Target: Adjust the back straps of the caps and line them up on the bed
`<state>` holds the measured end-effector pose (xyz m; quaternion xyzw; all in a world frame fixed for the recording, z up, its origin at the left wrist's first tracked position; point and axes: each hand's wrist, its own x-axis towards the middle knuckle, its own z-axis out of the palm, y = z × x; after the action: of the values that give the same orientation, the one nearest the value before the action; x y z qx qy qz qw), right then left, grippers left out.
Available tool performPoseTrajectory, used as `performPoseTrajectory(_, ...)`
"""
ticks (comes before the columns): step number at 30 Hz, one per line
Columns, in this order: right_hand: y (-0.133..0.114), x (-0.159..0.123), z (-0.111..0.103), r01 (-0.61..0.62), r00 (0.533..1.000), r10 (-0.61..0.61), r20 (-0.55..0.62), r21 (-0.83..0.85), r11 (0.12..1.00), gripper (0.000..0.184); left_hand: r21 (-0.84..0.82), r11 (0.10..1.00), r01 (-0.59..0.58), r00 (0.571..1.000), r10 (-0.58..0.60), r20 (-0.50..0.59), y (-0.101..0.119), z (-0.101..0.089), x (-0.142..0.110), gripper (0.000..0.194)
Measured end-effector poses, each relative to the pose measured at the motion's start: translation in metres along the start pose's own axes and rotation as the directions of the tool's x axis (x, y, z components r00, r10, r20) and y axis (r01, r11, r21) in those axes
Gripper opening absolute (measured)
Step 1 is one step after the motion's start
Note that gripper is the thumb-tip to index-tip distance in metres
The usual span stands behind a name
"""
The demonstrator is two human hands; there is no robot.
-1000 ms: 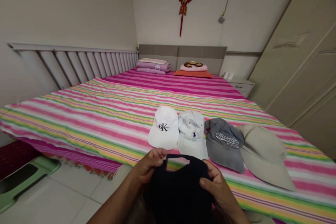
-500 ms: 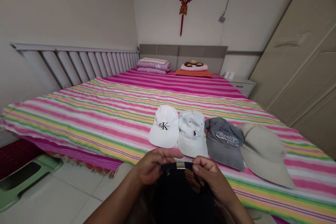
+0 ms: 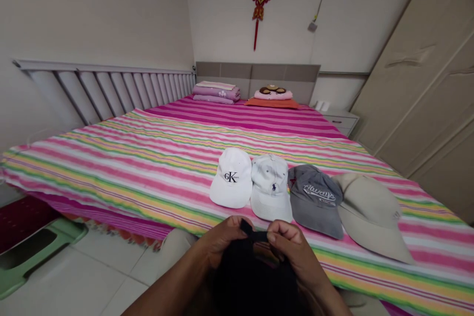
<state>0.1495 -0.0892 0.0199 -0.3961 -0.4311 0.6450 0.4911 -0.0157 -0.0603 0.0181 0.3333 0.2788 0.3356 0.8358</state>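
A black cap point(image 3: 255, 276) is held low in front of me, its back opening and strap facing up. My left hand point(image 3: 224, 237) pinches the cap's rim by the left side of the strap, where a strap end sticks up. My right hand point(image 3: 291, 244) pinches the strap's right side between thumb and fingers. Beyond my hands, caps lie in a row on the bed: a white cap with black letters point(image 3: 231, 180), a pale cap with a small dark emblem point(image 3: 271, 187), a grey cap with white script point(image 3: 316, 200) and a beige cap point(image 3: 372, 217).
A striped sheet point(image 3: 129, 158) covers the bed. Folded bedding point(image 3: 217, 93) and a pink and orange stack point(image 3: 274, 98) lie by the headboard point(image 3: 231, 71). A metal rail point(image 3: 111, 74) runs along the left. A green stool point(image 3: 40, 252) stands on the tiled floor; a wardrobe point(image 3: 425, 84) is right.
The strap's metal buckle no longer shows, and a strap end now stands up by my left hand. My left fingers have gone from stretched out to pinching. The other caps stay put.
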Motion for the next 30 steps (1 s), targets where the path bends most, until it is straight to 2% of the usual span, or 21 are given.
performPoseTrajectory(5,0.005,0.006,-0.007,0.050,0.997,-0.036,-0.069,0.215,0.975,0.025,-0.061,0.994,-0.086,0.989,0.092,0.112,-0.002,-0.007,0.001,0.027)
performPoseTrajectory(8,0.003,0.010,-0.012,0.117,0.989,-0.066,-0.133,0.428,0.896,0.025,-0.112,0.979,-0.171,0.973,0.186,0.136,0.001,-0.010,-0.002,0.025)
performPoseTrajectory(10,0.001,0.013,-0.015,0.162,0.978,-0.065,-0.200,0.515,0.842,0.024,-0.131,0.972,-0.193,0.971,0.209,0.120,0.002,-0.013,-0.004,0.024)
performPoseTrajectory(13,-0.001,0.017,-0.017,0.187,0.964,-0.053,-0.259,0.528,0.828,0.024,-0.121,0.983,-0.138,0.984,0.150,0.099,0.004,-0.022,-0.008,0.037)
performPoseTrajectory(15,-0.001,0.019,-0.017,0.197,0.958,-0.049,-0.283,0.523,0.829,0.024,-0.084,0.993,-0.086,0.987,0.096,0.128,0.005,-0.030,-0.011,0.047)
performPoseTrajectory(18,0.000,0.021,-0.016,0.213,0.946,-0.038,-0.323,0.527,0.823,0.024,0.000,0.999,-0.051,0.981,0.050,0.187,-0.001,-0.046,-0.018,0.046)
performPoseTrajectory(21,-0.001,0.023,-0.015,0.230,0.935,-0.037,-0.353,0.522,0.821,0.026,0.102,0.994,0.039,0.979,-0.058,0.197,-0.021,-0.065,-0.028,0.042)
performPoseTrajectory(23,-0.002,0.023,-0.014,0.252,0.924,-0.059,-0.378,0.485,0.837,0.025,0.158,0.980,0.118,0.980,-0.141,0.142,-0.039,-0.078,-0.035,0.038)
performPoseTrajectory(24,-0.002,0.024,-0.013,0.264,0.915,-0.077,-0.395,0.444,0.856,0.024,0.155,0.982,0.107,0.987,-0.123,0.101,-0.047,-0.084,-0.038,0.034)
performPoseTrajectory(26,0.000,0.025,-0.014,0.268,0.901,-0.123,-0.416,0.312,0.912,0.022,0.093,0.995,-0.039,0.999,0.041,-0.023,-0.057,-0.091,-0.043,0.028)
performPoseTrajectory(27,0.002,0.027,-0.014,0.256,0.901,-0.145,-0.409,0.230,0.939,0.022,0.063,0.989,-0.133,0.985,0.139,-0.104,-0.056,-0.094,-0.045,0.028)
performPoseTrajectory(28,0.004,0.028,-0.015,0.234,0.907,-0.159,-0.389,0.153,0.960,0.021,0.043,0.974,-0.224,0.953,0.228,-0.202,-0.052,-0.095,-0.046,0.028)
performPoseTrajectory(30,0.012,0.032,-0.018,0.177,0.924,-0.151,-0.352,0.041,0.983,0.024,0.054,0.936,-0.347,0.856,0.340,-0.389,-0.033,-0.097,-0.049,0.029)
